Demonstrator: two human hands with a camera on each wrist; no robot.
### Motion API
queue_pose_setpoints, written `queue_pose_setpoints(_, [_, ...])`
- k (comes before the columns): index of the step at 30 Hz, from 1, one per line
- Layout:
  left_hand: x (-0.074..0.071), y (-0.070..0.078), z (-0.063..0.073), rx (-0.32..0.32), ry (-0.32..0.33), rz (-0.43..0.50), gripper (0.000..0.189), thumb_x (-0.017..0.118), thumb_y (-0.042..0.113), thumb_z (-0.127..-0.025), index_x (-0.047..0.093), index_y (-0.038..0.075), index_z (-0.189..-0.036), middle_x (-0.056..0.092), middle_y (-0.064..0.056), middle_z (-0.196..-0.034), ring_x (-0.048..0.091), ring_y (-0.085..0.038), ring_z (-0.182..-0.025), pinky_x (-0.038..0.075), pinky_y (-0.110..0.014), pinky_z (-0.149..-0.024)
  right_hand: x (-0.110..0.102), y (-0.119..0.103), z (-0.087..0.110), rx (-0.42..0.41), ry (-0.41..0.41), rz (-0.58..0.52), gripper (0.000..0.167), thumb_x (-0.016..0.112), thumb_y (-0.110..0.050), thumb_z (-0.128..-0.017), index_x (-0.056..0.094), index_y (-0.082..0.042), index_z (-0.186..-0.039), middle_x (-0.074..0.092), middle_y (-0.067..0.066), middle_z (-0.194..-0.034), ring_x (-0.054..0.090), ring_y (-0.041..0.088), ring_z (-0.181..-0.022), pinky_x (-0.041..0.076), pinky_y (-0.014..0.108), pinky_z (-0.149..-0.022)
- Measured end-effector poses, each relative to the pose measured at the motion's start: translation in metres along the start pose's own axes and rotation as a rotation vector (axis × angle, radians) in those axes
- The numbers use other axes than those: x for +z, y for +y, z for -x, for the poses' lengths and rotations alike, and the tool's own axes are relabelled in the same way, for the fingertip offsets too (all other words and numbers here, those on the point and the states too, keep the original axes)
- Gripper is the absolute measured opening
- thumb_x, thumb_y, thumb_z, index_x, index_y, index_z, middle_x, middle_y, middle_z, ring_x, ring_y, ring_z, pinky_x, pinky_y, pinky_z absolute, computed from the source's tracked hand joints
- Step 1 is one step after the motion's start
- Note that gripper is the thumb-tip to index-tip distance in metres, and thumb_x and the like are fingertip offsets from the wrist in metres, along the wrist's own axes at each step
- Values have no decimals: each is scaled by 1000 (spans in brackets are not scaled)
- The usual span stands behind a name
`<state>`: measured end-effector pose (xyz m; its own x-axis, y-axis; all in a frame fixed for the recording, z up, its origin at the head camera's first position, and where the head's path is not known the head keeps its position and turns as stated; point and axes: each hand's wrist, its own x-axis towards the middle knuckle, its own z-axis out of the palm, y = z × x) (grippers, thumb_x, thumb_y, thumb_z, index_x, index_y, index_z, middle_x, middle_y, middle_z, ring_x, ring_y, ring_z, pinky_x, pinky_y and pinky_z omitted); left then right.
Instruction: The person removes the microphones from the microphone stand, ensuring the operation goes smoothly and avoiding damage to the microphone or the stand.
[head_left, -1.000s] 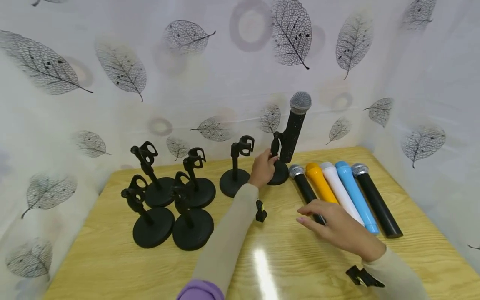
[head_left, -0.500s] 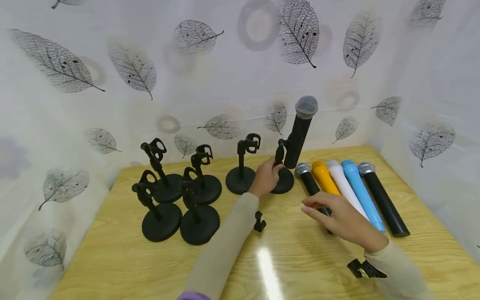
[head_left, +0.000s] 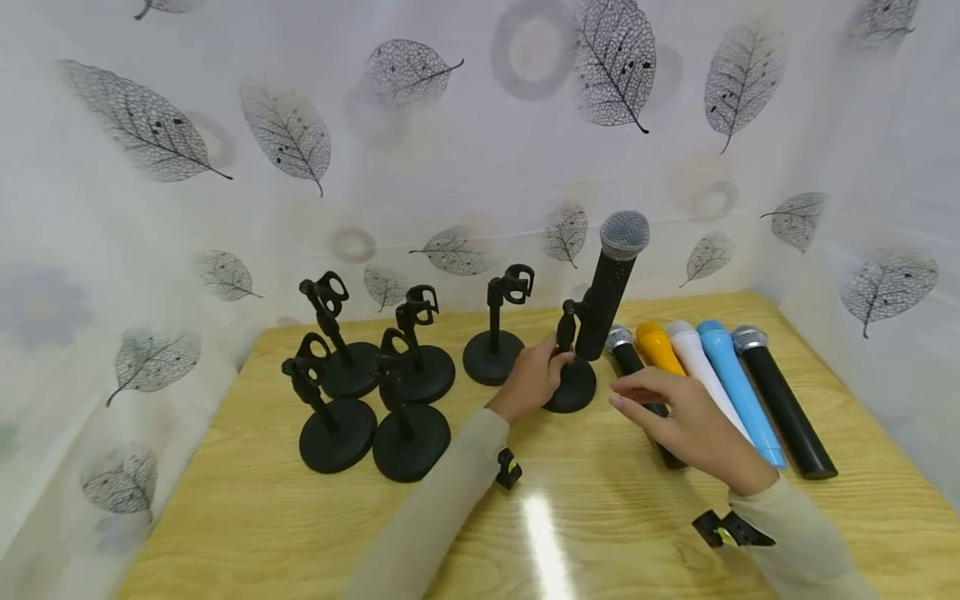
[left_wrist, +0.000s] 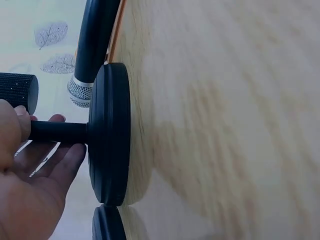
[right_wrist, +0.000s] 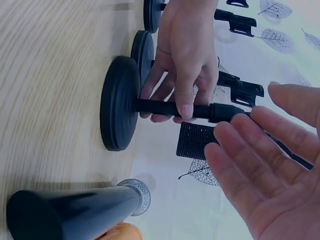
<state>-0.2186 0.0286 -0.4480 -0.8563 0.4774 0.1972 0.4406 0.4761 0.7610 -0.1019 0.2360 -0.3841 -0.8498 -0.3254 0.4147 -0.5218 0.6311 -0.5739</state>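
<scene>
My left hand [head_left: 531, 379] grips the stem of a black microphone stand [head_left: 576, 387], thumb and fingers around it. A black microphone [head_left: 607, 292] with a silver mesh head sits tilted in the stand's clip, head up. In the left wrist view, the stand's round base [left_wrist: 110, 135] is right by the tabletop; I cannot tell whether it touches. My right hand [head_left: 690, 425] hovers over a lying black microphone [head_left: 626, 354], just right of the stand. Its fingers [right_wrist: 250, 160] are extended and hold nothing in the right wrist view.
Several stands with bare clips are at the left, one of them [head_left: 493, 358] beside my left hand. On the right lie an orange microphone [head_left: 660, 346], a white one [head_left: 708, 367], a blue one [head_left: 742, 392] and another black one [head_left: 783, 404]. A leaf-patterned curtain [head_left: 465, 158] hangs behind.
My left hand has drawn the stand with its microphone nearer to me, away from the back edge. My right hand stays over the lying microphones, and the head view has turned slightly left.
</scene>
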Motion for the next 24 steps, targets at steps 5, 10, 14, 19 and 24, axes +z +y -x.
queue_pose_setpoints(5, [-6,0,17,46,-31,-23,19,47,22,-109,59,10,-115,73,-8,-110,64,-12,-83,47,-25,-69,1,0,-5,9,54,-35,17,75,-5,-92,74,-6,-109,74,0,-101,70,8,-88,59,28,-76])
queue_pose_setpoints(10, [-10,-1,32,62,-50,-22,18,47,24,-109,58,10,-114,73,-7,-109,66,-9,-87,45,-21,-69,1,0,-9,70,176,-80,23,77,-1,-90,73,-3,-112,74,7,-102,68,2,-91,54,15,-79])
queue_pose_setpoints(14, [-15,-1,45,49,-59,-12,17,48,23,-108,58,10,-113,72,-7,-107,66,-11,-87,46,-21,-70,2,-4,-16,115,267,-180,33,78,-1,-88,70,-2,-120,71,13,-110,67,2,-98,53,14,-83])
queue_pose_setpoints(19, [-22,0,60,36,-54,-19,18,50,23,-108,60,10,-115,72,-5,-110,68,-10,-98,54,-24,-81,5,-10,-28,107,269,-350,49,76,3,-89,60,1,-135,64,22,-126,65,8,-110,54,23,-90])
queue_pose_setpoints(24, [-26,1,72,39,-44,-32,18,51,23,-107,58,12,-119,71,-2,-112,67,-10,-108,55,-28,-91,11,-18,-39,63,221,-475,64,72,11,-88,47,3,-147,57,26,-136,62,8,-120,52,27,-96])
